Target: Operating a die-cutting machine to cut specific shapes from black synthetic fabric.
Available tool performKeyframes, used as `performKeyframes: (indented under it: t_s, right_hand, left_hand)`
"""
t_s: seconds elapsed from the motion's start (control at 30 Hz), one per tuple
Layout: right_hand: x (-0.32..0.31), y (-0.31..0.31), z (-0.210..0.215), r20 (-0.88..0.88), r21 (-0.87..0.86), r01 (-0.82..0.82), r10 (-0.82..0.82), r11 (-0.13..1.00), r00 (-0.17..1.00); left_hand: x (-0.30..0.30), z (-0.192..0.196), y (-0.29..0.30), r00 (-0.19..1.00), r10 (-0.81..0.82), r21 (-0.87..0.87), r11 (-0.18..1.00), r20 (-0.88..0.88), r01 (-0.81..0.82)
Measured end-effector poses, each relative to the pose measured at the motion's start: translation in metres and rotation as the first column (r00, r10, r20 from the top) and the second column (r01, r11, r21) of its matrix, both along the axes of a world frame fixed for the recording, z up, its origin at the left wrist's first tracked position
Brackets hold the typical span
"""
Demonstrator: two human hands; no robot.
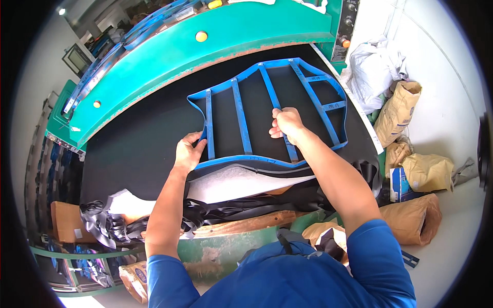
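A large blue cutting die [239,115], a curved outline braced by several crossbars, lies on black sheet material [138,138]. My left hand [189,150] grips the die's left edge between thumb and fingers. Farther right, my right hand [286,124] is closed around one of the middle crossbars. Along the near side of the die, a cut edge of the black sheet curves beside a white area [231,184]. Black offcut strips [246,208] hang in a tangle at the near edge.
Beyond the sheet stands a green press beam [246,25] with orange buttons; more blue dies [154,23] rest on top. A control panel [345,31] is at the far right. Paper sacks [398,110] and a white bag [375,69] line the right wall. A cardboard box [69,222] sits at left.
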State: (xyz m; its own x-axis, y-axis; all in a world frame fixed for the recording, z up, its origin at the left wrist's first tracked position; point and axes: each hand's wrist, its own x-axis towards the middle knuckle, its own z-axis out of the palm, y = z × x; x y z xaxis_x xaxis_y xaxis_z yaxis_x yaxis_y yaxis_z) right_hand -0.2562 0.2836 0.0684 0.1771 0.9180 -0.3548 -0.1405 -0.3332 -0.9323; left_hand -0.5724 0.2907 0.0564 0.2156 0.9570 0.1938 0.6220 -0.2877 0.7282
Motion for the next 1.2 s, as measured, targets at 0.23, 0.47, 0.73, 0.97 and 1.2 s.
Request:
performKeyframes:
  t_s: [0.23, 0.47, 0.73, 0.97, 1.2]
  right_hand:
    - [0.003, -0.01, 0.006, -0.069, 0.028, 0.046, -0.044, 0.999, 0.997]
    - [0.016, -0.117, 0.028, 0.776, 0.537, -0.171, -0.404, 0.826, 0.485]
    - [-0.122, -0.234, -0.054, 0.718, 0.676, -0.322, -0.495, 0.663, 0.489]
    - [-0.129, -0.224, -0.07, 0.761, 0.644, -0.228, -0.583, 0.73, 0.285]
    - [-0.116, -0.186, -0.07, 0.714, 0.694, -0.203, -0.624, 0.691, 0.319]
  left_hand:
    - [0.008, 0.015, -0.01, 0.996, -0.009, -0.025, 1.0, -0.09, 0.006]
    - [-0.072, 0.043, -0.106, 0.996, 0.009, 0.269, 0.963, -0.09, 0.016]
    - [-0.213, -0.063, -0.247, 0.858, 0.466, 0.587, 0.764, -0.218, -0.266]
    - [-0.216, -0.087, -0.227, 0.894, 0.436, 0.694, 0.676, -0.105, -0.248]
    - [-0.198, -0.071, -0.183, 0.895, 0.43, 0.726, 0.654, -0.123, -0.214]
